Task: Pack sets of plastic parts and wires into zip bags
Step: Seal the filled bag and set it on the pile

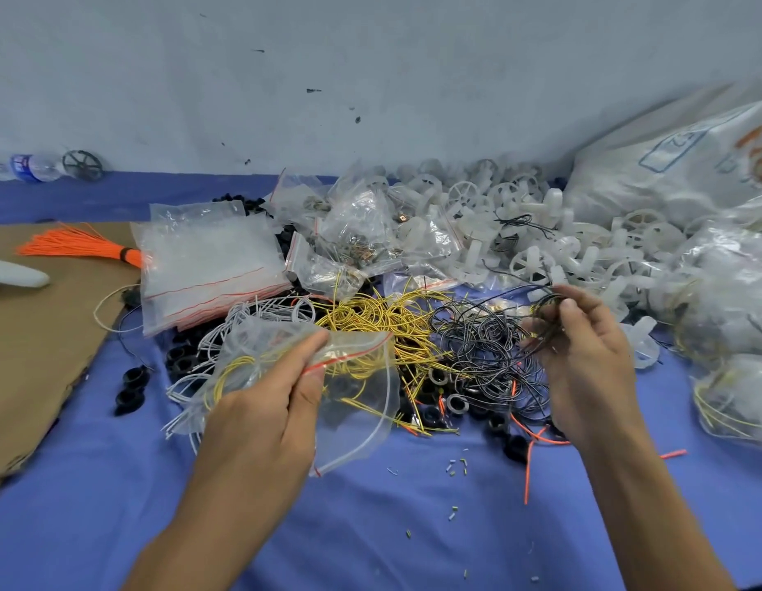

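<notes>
Left hand point(277, 403) pinches a zip bag point(353, 398) by its mouth; right hand point(584, 368) holds up a black wire point(545, 309).

The bag's red seal strip sits clamped between the left thumb and curled fingers, the bag hanging over the heap with a yellow wire point(230, 368) inside (its other contents are hard to make out). The right fingers curl together around the looped black wire, held just above the black wire pile point(477, 347) and beside the yellow wire pile point(383, 317). Both forearms reach in from below, palms turned inward. Everything lies on a blue cloth point(370, 526), with a stack of empty zip bags point(208, 266), white plastic wheels point(498, 215), cardboard point(38, 334) and an orange wire bundle point(72, 245) before a pale wall point(370, 78).
</notes>
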A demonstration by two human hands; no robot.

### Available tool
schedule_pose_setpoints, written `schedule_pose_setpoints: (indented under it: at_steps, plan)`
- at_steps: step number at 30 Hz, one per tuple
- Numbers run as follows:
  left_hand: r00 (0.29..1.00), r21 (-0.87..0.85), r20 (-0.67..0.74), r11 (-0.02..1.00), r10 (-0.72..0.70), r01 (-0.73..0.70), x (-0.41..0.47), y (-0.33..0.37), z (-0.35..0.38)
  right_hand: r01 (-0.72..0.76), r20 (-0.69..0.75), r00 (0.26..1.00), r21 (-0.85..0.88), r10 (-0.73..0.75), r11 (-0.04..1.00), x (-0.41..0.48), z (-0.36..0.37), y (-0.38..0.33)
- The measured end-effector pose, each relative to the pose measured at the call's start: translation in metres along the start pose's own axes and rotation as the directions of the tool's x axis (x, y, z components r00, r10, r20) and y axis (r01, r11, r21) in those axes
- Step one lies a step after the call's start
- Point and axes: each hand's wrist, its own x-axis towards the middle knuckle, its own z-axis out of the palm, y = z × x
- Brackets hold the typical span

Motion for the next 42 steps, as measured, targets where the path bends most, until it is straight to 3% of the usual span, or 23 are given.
schedule_pose_setpoints:
  at_steps: [3, 5, 7, 11, 14, 18, 23, 31, 37, 42]
  plan:
    - [1.000, 0.001, 0.002, 1.000, 0.004, -0.004, 0.001, -0.003, 0.003, -0.115, 0.086, 0.992, 0.264, 0.095, 0.958, -0.002, 0.006, -0.017]
    - [1.000, 0.000, -0.001, 1.000, 0.009, -0.009, 0.002, -0.004, 0.005, -0.165, 0.167, 0.979, 0.313, 0.117, 0.936, -0.006, 0.010, -0.025]
    - [1.000, 0.005, -0.007, 1.000, 0.023, -0.023, 0.001, -0.002, 0.008, -0.212, 0.275, 0.951, 0.263, 0.138, 0.941, -0.014, 0.012, -0.030]
    - [0.999, 0.062, 0.015, 0.997, 0.042, -0.043, 0.001, 0.004, 0.014, -0.242, 0.484, 0.840, -0.074, 0.247, 0.968, -0.042, 0.025, -0.016]
    - [0.999, 0.075, 0.036, 0.997, 0.029, -0.032, 0.002, 0.001, 0.014, -0.210, 0.479, 0.851, -0.061, 0.213, 0.976, -0.047, 0.038, -0.011]
    - [0.999, 0.027, 0.034, 1.000, -0.001, 0.000, 0.003, -0.006, 0.010, -0.053, 0.424, 0.905, 0.049, 0.027, 0.997, -0.021, 0.052, -0.049]
    - [1.000, -0.017, -0.018, 1.000, 0.005, -0.005, 0.004, -0.009, 0.009, 0.048, 0.476, 0.869, 0.191, -0.136, 0.980, -0.010, 0.059, -0.095]
    - [1.000, 0.001, -0.018, 1.000, 0.000, 0.000, 0.001, -0.005, 0.007, -0.174, 0.536, 0.841, 0.130, 0.078, 0.976, -0.044, 0.052, -0.051]
    - [1.000, 0.001, 0.005, 1.000, -0.012, 0.012, 0.000, -0.005, 0.003, -0.241, 0.659, 0.742, 0.087, 0.125, 0.967, -0.061, 0.049, -0.040]
    - [1.000, 0.000, 0.024, 1.000, 0.004, -0.004, -0.002, -0.006, 0.005, -0.259, 0.674, 0.727, 0.095, 0.129, 0.961, -0.067, 0.049, -0.038]
